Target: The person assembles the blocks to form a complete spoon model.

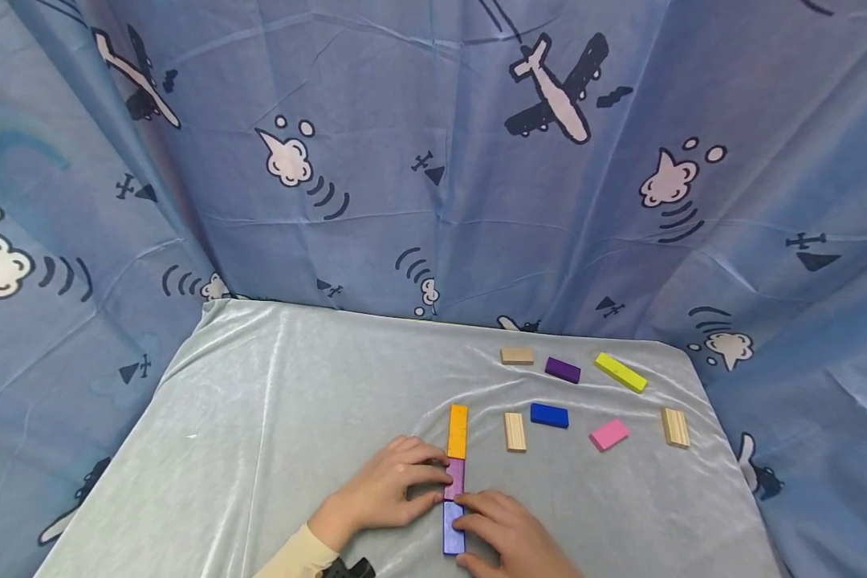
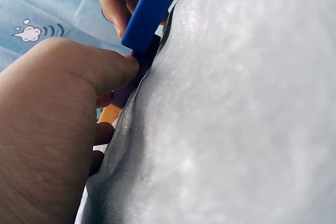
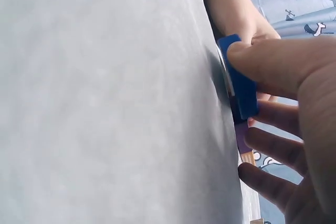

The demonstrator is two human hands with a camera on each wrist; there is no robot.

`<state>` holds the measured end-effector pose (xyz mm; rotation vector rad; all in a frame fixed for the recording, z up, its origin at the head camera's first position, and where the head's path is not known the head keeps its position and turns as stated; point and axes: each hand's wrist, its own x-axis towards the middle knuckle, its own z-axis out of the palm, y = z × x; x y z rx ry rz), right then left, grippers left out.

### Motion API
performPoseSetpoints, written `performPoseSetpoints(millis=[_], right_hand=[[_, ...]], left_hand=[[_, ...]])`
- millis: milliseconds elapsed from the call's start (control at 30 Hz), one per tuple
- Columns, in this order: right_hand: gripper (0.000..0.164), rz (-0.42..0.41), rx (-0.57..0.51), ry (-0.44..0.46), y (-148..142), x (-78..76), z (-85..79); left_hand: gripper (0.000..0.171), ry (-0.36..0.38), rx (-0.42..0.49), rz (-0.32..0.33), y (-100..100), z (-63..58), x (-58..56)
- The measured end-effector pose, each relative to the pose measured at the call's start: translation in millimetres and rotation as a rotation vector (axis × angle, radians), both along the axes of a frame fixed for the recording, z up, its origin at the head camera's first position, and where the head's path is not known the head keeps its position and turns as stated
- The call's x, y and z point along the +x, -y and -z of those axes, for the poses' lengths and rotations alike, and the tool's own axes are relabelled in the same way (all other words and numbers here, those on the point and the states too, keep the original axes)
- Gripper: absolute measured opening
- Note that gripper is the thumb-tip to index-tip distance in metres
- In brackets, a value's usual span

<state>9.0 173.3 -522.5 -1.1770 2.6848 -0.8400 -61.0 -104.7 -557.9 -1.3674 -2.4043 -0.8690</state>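
Observation:
Three wooden blocks stand in a line on the cloth: an orange block [image 1: 458, 429] farthest, a purple block [image 1: 455, 474] in the middle and a blue block [image 1: 452, 539] nearest. From the left side, my left hand [image 1: 386, 487] holds the purple block between thumb and fingers; in the left wrist view its thumb touches the purple block [image 2: 124, 97]. My right hand [image 1: 509, 531] pinches the blue block, thumb at its near end, fingers toward the purple one. The right wrist view shows that thumb against the blue block [image 3: 244, 87], the other fingers spread.
To the right lie loose blocks: a dark purple block [image 1: 563, 370], a yellow block [image 1: 620, 372], another blue block [image 1: 549, 415], a pink block [image 1: 609, 435] and plain wood blocks [image 1: 515, 432]. Pale cloth [image 1: 296, 401] covers the table. Behind hangs a blue airplane-print curtain [image 1: 376, 104].

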Motion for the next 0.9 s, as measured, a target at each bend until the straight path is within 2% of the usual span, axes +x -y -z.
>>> performPoseSetpoints(millis=[300, 600, 900], right_hand=[[0.032, -0.013, 0.005, -0.145, 3, -0.4, 11.2], [0.032, 0.003, 0.010, -0.177, 4, 0.3, 13.4], [0.030, 0.017, -0.004, -0.150, 4, 0.8, 18.1]], left_hand=[[0.024, 0.038, 0.009, 0.002, -1, 0.6, 0.7], [0.030, 0.029, 0.018, -0.004, -3, 0.8, 1.0], [0.029, 0.030, 0.025, -0.001, -3, 3.1, 1.1]])
